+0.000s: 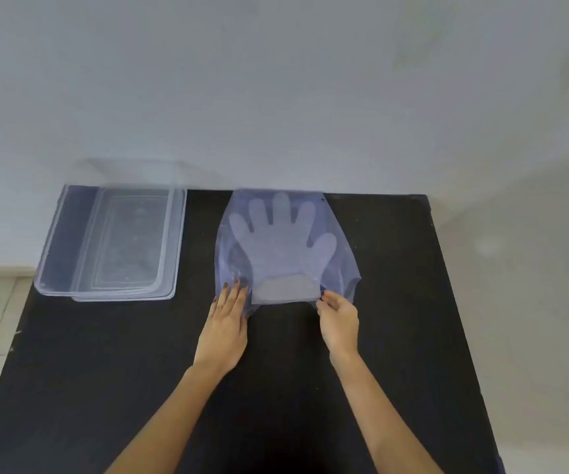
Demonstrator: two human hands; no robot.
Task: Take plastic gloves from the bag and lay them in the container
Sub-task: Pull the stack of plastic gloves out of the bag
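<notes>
A clear plastic bag [339, 265] lies flat on the black table, its mouth toward me. Inside it a stack of translucent plastic gloves [281, 244] shows, fingers pointing away from me and the cuff at the bag's mouth. My left hand [225, 331] rests flat on the bag's near left corner, fingers spread and pressing the plastic down. My right hand [339, 321] pinches the bag's edge at the near right of the mouth. The clear rectangular container [54, 254] stands at the table's far left, with nothing visible in it.
A clear lid [170, 248] sits in or against the container, overlapping its right side. The black table [112, 371] ends at a pale wall behind, and its left and right edges drop off to a light floor.
</notes>
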